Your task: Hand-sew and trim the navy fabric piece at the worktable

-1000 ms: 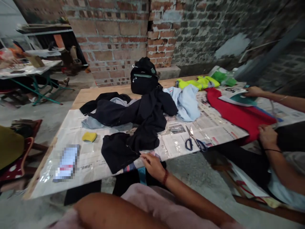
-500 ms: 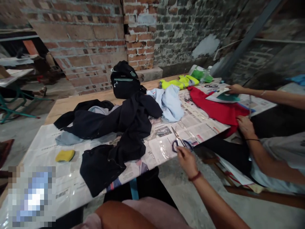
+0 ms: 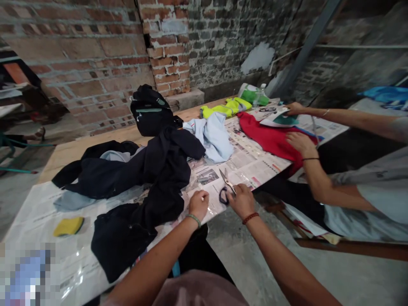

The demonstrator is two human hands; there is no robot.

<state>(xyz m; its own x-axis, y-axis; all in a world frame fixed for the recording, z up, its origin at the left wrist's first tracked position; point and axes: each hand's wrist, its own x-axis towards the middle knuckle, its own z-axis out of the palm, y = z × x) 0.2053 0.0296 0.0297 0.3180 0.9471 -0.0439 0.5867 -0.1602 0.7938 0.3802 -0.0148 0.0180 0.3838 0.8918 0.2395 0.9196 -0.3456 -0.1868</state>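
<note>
Gripping one handle of the scissors (image 3: pixel 227 182) with the right hand (image 3: pixel 242 200), fingers curled closely around, at the near edge of the tabletop (image 3: pixel 63 153), with slightly parted blades toward the far edge. Curling the left hand (image 3: pixel 199 205) loosely just beside, at the same near edge; cannot tell from this angle whether pinching anything. Taking hold of the scissors, by the look of it, as the step in hand; calling next, most likely, for fingers seated firmly in the loops and a clean lift from the newspaper (image 3: pixel 204 175). Crowding the left hand's side, with dark garments (image 3: pixel 124 238) heaped from mid-tabletop down to the near edge. Farther out, toward the far edge, showing a pale blue garment (image 3: pixel 212 136), a black bag (image 3: pixel 153 117) and a yellow garment (image 3: pixel 226 108); toward the left edge, a sponge (image 3: pixel 68 226). Limiting room toward the right edge, with a co-worker's hand (image 3: pixel 295 109) on an iron (image 3: pixel 282 120) and a second hand (image 3: pixel 302 145) on red cloth (image 3: pixel 263 134).
</note>
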